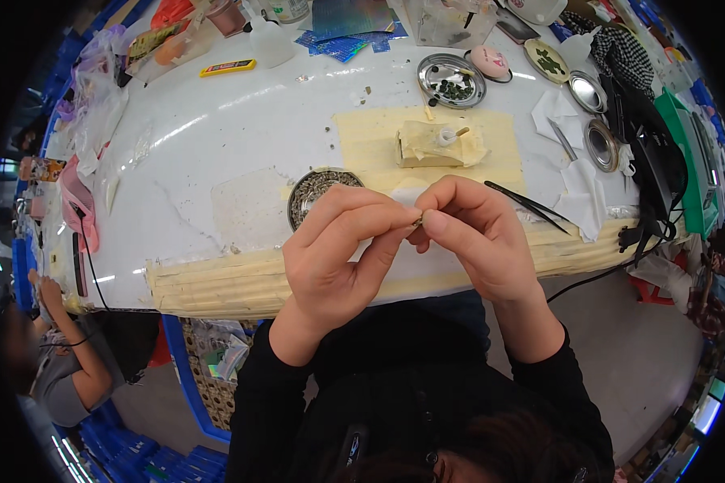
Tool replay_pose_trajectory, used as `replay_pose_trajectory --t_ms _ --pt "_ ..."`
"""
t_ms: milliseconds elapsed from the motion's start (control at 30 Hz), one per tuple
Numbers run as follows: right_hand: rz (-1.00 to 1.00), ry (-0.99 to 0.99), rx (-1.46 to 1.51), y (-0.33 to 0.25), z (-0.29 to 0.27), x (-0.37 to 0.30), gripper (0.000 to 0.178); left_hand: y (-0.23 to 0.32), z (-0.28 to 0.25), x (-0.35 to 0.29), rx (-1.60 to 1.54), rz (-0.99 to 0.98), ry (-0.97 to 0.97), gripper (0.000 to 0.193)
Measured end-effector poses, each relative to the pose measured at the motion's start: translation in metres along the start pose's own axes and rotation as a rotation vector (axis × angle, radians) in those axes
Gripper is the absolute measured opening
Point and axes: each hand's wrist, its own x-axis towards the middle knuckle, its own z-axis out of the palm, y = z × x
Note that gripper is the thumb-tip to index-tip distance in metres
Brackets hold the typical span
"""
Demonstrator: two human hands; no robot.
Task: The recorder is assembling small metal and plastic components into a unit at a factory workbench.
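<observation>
My left hand (342, 245) and my right hand (479, 237) meet over the table's near edge, each closed in a pinch. Between their fingertips is a tiny brownish piece (418, 220), too small to name and mostly covered by the fingers. Behind my left hand stands a round metal dish (314, 187) of small greyish pieces, partly hidden by that hand. Black tweezers (528, 208) lie just right of my right hand. Farther back, a tape-covered block (439, 149) holds a small white cup with a stick in it.
At the back right, a metal plate (451, 80) holds dark green bits. White tissues (584, 197), a round tin (602, 145) and a green tray (685, 161) are on the right. A yellow box (228, 68) lies back left. Another person's arm (76, 338) shows at far left.
</observation>
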Motion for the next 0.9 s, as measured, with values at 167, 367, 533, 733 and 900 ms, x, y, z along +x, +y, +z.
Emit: replay_pose_trajectory --t_ms 167,367,533,733,900 --pt "-0.282 0.094 -0.473 0.002 0.001 -0.002 0.011 0.000 0.003 0.001 0.117 0.041 0.015 0.024" --pt "-0.377 0.127 -0.665 0.002 0.002 -0.003 0.011 -0.002 0.004 0.000 0.134 0.045 0.013 0.024" --pt "-0.086 0.066 -0.097 0.006 0.003 -0.001 0.010 -0.002 0.001 0.001 -0.033 -0.031 -0.018 0.023" --pt "-0.440 0.176 -0.655 0.006 0.003 -0.004 0.009 0.000 0.003 -0.001 0.092 -0.024 0.012 0.022" --pt "-0.304 0.193 -0.415 0.010 0.006 -0.001 0.008 -0.003 0.001 0.002 0.073 0.037 -0.022 0.023"
